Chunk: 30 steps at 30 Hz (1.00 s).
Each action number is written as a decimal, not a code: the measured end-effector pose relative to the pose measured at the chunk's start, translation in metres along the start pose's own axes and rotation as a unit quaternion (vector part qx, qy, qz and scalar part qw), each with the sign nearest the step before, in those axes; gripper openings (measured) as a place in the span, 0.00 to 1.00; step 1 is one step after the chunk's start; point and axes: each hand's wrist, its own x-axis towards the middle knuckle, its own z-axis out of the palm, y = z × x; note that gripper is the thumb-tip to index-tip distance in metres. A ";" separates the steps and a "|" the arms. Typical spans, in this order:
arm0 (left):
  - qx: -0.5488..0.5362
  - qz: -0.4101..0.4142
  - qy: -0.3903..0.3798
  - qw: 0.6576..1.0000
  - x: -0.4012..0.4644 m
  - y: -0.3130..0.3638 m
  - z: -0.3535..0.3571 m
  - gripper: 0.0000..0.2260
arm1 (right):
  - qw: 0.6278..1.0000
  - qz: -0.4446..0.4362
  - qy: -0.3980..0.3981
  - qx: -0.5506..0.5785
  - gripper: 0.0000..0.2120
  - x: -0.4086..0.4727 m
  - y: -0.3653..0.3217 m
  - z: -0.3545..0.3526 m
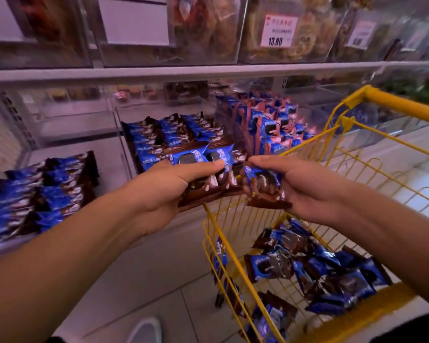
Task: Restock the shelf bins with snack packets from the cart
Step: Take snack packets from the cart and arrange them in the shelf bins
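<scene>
My left hand (164, 191) grips a fanned stack of blue-and-brown snack packets (208, 174), thumb pressed on top. My right hand (305, 191) holds another packet (263, 186) of the same kind right beside that stack. Both hands hover above the front left corner of the yellow wire cart (372, 149). Several loose packets (320, 271) lie in the cart's bottom. Just beyond my hands, the middle clear shelf bin (124, 144) holds neat rows of the same packets (174, 134).
A left bin holds more stacked blue packets (37, 191). A right bin holds blue-and-pink packets (273, 125). The upper shelf carries clear bins with a 13.80 price tag (279, 29). My shoe (146, 330) shows on the tiled floor.
</scene>
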 end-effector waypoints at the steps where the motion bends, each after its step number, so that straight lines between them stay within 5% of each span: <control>1: -0.011 -0.010 0.018 1.000 0.001 -0.001 -0.001 0.32 | 0.999 0.018 0.004 0.034 0.09 0.000 -0.002 0.001; 7: -0.092 0.017 0.061 0.994 -0.002 0.013 -0.016 0.03 | 0.992 -0.038 -0.086 0.080 0.27 -0.002 -0.005 0.025; 11: -0.068 0.096 0.164 0.979 -0.015 0.042 -0.080 0.11 | 0.991 -0.072 -0.110 0.002 0.35 0.011 -0.010 0.060; 13: 0.006 0.135 0.258 0.957 -0.025 0.045 -0.121 0.05 | 0.979 -0.071 -0.175 -0.070 0.38 0.022 -0.010 0.088; 16: 0.102 0.177 0.390 0.898 -0.036 0.037 -0.170 0.03 | 0.918 -0.148 -0.252 -0.268 0.36 0.048 -0.003 0.139; 19: 0.103 0.179 0.428 0.880 -0.036 0.030 -0.193 0.06 | 0.775 -0.268 -0.263 -0.509 0.31 0.077 0.007 0.184; 21: 0.107 0.183 0.435 0.875 -0.031 0.027 -0.203 0.07 | 0.718 -0.256 -0.275 -0.586 0.26 0.095 0.016 0.201; 30: 0.146 0.138 0.451 0.869 -0.018 0.016 -0.232 0.10 | 0.671 -0.078 -0.406 -0.616 0.10 0.145 0.054 0.229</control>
